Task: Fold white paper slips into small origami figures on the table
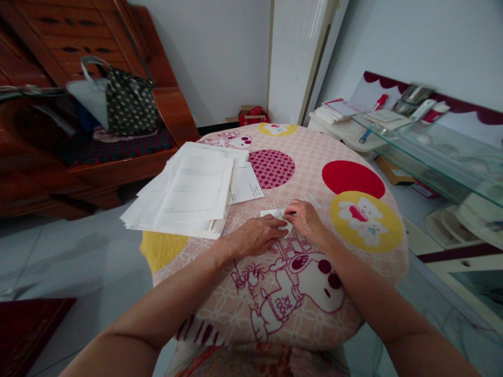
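A small piece of white paper (pixel 269 213) lies on the patterned tablecloth, in front of me and partly covered by my fingers. My left hand (pixel 259 234) holds its near left side, fingers closed together and pressing it against the cloth. With thumb and fingertips, my right hand (pixel 305 218) pinches the paper at its right side. The two hands almost meet over it, so its full shape and any fold are hidden. Left of my hands sits a thick stack of white paper sheets (pixel 196 191), some with printed lines. Another printed sheet (pixel 247 183) sticks out from under the stack's right side.
The round table (pixel 302 152) wears a cartoon-print cloth. A wooden bench (pixel 173 112) with a dark patterned bag (pixel 131 102) stands at the left. To the right, a glass shelf (pixel 444 152) and papers (pixel 334 111) are close to the table's edge.
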Available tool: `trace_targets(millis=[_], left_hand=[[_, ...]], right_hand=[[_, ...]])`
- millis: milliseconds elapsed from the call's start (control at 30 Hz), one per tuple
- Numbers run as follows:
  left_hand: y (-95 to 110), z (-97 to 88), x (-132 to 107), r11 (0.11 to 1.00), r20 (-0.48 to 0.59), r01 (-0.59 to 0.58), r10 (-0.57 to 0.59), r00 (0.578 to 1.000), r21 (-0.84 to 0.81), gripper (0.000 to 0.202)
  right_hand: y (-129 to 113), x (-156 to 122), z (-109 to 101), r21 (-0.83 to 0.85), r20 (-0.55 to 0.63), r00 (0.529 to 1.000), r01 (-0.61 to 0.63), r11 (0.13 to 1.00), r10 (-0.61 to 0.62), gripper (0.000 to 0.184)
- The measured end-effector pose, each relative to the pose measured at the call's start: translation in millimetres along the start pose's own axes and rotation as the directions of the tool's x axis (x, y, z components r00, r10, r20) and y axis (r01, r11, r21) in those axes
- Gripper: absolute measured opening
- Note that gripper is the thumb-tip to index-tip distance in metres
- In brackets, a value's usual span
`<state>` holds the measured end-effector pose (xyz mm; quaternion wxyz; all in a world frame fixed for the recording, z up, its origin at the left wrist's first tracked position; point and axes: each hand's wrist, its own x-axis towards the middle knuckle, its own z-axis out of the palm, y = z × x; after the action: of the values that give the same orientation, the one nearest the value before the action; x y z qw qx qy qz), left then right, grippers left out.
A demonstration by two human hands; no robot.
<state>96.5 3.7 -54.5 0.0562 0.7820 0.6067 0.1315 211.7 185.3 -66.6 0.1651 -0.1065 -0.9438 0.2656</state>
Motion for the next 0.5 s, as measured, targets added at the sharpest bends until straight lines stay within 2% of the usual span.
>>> trace_targets(millis=[133, 200, 267, 367, 500], left_hand=[[-1.7, 0.9, -0.4, 0.999, 0.026, 0.021, -0.020, 0.999, -0.026, 0.036], [-2.9, 2.1, -0.8, 0.999, 0.027, 0.027, -0.026, 0.999, -0.042, 0.038], [-3.5, 2.8, -1.0, 0.998, 0.019, 0.026, -0.025, 1.000, -0.056, 0.037], [-3.0, 2.3, -0.5, 0.998, 0.009, 0.018, -0.017, 1.000, -0.066, 0.036], [-2.0, 1.4, 0.2, 0.998, 0.007, 0.017, -0.017, 1.000, -0.059, 0.036]], right_hand=[[-0.9, 0.0, -12.8, 0.056, -0.151, 0.988, -0.032, 0.998, 0.040, 0.016], [-2.1, -2.7, -19.4, 0.082, -0.171, 0.983, -0.058, 0.995, 0.072, 0.016], [-4.0, -7.0, -22.1, 0.107, -0.064, 0.988, -0.135, 0.985, 0.143, 0.013], [-7.0, -13.5, -19.1, 0.039, 0.132, 0.973, -0.196, 0.980, 0.189, 0.006], [-8.6, -17.4, -14.6, -0.070, 0.199, 0.966, -0.153, 0.986, 0.164, 0.010]])
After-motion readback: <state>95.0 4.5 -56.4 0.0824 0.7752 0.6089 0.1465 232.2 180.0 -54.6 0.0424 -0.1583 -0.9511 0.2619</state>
